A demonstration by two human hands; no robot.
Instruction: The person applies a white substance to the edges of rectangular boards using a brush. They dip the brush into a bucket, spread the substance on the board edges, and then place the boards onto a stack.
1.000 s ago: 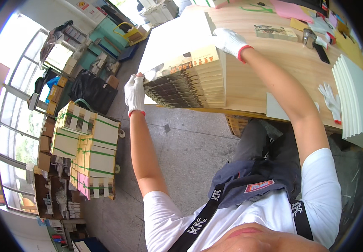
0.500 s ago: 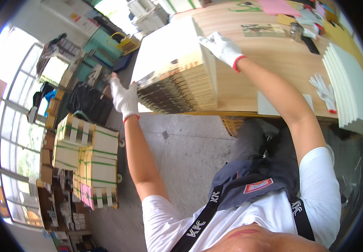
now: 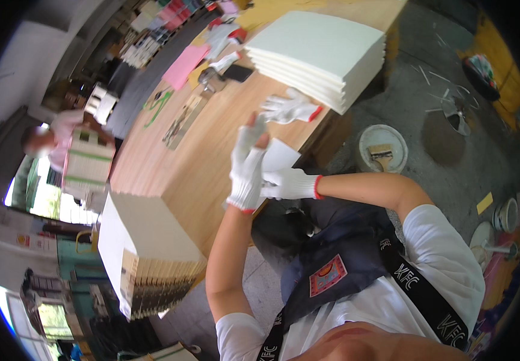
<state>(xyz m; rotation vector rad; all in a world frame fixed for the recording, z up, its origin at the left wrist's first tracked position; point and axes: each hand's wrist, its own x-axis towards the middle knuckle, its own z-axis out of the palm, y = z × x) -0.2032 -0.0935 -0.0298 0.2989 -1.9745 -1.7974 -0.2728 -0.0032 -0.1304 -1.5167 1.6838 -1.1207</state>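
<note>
My left hand (image 3: pixel 248 165), in a white knitted glove with bare fingertips, is raised over the table's near edge. Its fingers point up and away, and it holds nothing visible. My right hand (image 3: pixel 292 183), also in a white glove with a red cuff, lies against the left glove's palm side. Its fingertips are hidden behind the left hand. A white sheet (image 3: pixel 282 155) lies on the table just beyond my hands. Farther off rests a loose white glove (image 3: pixel 290 108). The tall stack of printed paper blocks (image 3: pixel 157 253) stands apart, at the table's left end.
A stack of thick white blocks (image 3: pixel 317 51) stands at the wooden table's (image 3: pixel 181 156) right. A metal jar (image 3: pixel 212 81) and a small printed stack (image 3: pixel 183 123) lie farther back. On the floor is a bucket with a brush (image 3: pixel 383 150). Another person (image 3: pixel 70 138) carries a strapped bundle (image 3: pixel 88 159).
My hands have left the printed stack and come together near the table edge. The view has turned right, bringing the floor bucket and another person into sight.
</note>
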